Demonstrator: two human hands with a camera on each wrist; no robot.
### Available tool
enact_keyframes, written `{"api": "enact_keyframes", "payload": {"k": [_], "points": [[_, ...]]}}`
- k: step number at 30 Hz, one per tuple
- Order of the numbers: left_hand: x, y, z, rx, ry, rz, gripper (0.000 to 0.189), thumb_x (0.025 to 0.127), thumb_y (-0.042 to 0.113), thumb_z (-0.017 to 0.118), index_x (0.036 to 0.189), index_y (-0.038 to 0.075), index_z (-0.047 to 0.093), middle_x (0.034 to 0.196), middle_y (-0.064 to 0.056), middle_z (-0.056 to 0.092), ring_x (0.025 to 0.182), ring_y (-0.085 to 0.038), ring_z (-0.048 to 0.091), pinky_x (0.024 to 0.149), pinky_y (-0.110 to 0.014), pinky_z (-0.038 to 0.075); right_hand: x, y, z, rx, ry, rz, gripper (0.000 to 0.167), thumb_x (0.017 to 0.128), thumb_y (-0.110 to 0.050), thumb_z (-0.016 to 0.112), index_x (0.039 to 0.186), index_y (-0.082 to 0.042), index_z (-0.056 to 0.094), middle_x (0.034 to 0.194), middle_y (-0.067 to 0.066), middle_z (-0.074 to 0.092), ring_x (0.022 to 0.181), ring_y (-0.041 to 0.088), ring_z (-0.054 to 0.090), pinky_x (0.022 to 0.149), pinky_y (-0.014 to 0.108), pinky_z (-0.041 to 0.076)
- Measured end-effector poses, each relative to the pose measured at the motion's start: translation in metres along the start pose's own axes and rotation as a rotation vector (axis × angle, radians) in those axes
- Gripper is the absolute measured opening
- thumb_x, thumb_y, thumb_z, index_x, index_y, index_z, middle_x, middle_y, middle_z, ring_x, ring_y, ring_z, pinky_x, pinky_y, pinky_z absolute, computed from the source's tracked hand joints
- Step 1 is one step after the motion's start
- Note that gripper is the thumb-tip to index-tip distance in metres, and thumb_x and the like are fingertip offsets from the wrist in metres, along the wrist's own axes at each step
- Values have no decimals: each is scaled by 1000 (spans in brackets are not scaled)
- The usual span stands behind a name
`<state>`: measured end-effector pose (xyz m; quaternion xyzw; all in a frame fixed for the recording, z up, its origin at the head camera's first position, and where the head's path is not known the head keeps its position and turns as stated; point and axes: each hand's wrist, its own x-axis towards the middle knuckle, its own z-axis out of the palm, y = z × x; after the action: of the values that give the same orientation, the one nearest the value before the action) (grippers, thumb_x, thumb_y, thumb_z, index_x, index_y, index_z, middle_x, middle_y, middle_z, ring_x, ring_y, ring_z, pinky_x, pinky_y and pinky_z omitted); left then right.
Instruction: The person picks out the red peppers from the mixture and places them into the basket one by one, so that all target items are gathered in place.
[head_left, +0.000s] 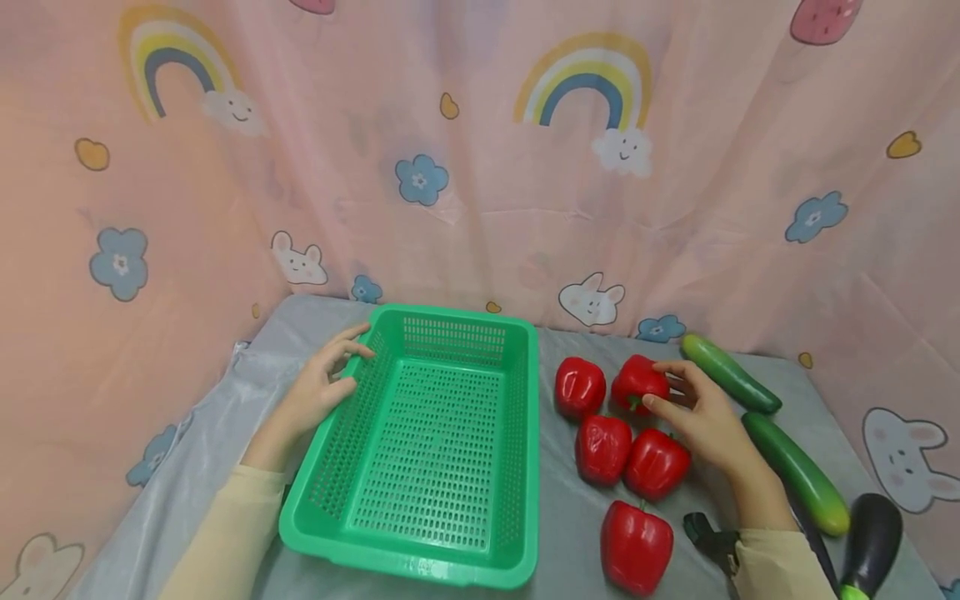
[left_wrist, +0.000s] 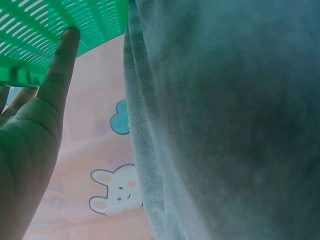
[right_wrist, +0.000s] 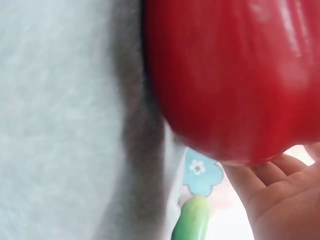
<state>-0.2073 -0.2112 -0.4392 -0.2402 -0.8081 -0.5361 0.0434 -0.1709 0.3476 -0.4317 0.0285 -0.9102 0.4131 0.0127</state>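
Note:
My left hand point(head_left: 322, 383) rests at the left rim of a green plastic basket point(head_left: 408, 571), fingers loosely extended over the edge. In the left wrist view, one straight finger point(left_wrist: 59, 70) lies against the basket's slotted wall point(left_wrist: 100, 20). Off to the basket's right, my right hand point(head_left: 701, 417) holds a glossy red bell pepper point(head_left: 637, 379) between thumb and fingers. Beside it sit more red bell peppers, one to the left point(head_left: 580, 387) and several nearer the front. A large red pepper point(right_wrist: 230, 75) fills much of the right wrist view and partly hides the fingers.
Right of the right hand lie two green cucumbers, one far point(head_left: 731, 375) and one nearer point(head_left: 798, 475). A dark eggplant point(head_left: 873, 533) is at the right front. Grey cloth point(head_left: 566, 517) covers the table, and a pink patterned curtain point(head_left: 480, 250) hangs behind and at both sides.

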Motion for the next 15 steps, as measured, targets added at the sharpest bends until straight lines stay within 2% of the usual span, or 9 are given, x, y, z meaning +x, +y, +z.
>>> {"api": "enact_keyframes", "payload": {"k": [5,11,12,14,15], "points": [[0,-1,0,5,1,4,40,92,-9,52,129,-6,64,174,-19,34,162,-48,23,121,-80,21,-3,-9,-2,-13,57,-31,73,100,-30,79,159,-4,44,159,30,48,142,60,46,101,75,50],[0,0,-1,19,-3,0,38,94,-6,53,130,-5,64,174,-20,34,161,-49,24,122,-78,22,-6,-18,-5,-46,108,-73,73,99,-26,80,158,-3,45,157,28,51,141,57,49,105,74,49],[0,0,-1,20,-4,-1,38,94,-6,53,130,-5,65,174,-20,34,161,-49,24,122,-78,22,-7,-20,-6,-56,112,-79,73,99,-26,81,158,-3,45,156,28,52,140,56,50,105,68,52],[0,1,0,21,-5,-4,38,94,-6,53,130,-6,64,173,-20,34,161,-49,24,122,-78,22,-8,-23,-7,-70,116,-84,73,99,-27,81,158,-4,46,156,27,53,139,55,52,103,46,58],[0,2,0,22,-4,-6,38,94,-6,52,130,-6,64,173,-20,34,161,-49,24,122,-78,22,-9,-24,-7,-74,118,-87,73,98,-27,82,158,-4,46,156,27,53,139,55,52,99,34,57]]}}
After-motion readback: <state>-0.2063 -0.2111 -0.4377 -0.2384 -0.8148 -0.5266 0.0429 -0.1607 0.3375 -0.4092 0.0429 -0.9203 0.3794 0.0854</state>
